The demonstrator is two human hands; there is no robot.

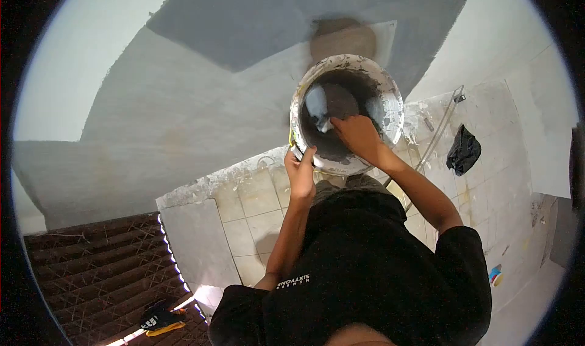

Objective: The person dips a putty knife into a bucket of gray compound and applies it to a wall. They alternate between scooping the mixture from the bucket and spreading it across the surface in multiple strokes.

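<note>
Head view: left hand is gripping the plaster-caked round white bucket by its rim, right hand is scooping inside, fingers curled, grey wall half-coated.

Room under renovation, likely a home. Wall part-coated in fresh grey plaster. Floor tiles smeared; plaster-caked bucket present.

One printed line in view, on the black shirt

White lettering sits on the sleeve of the black shirt, near the left elbow, and it appears upside down from this head view; it seems to read "NUMBER SIXTYONE", though the small upper word is hard to make out. Nothing else carries readable text.
</note>
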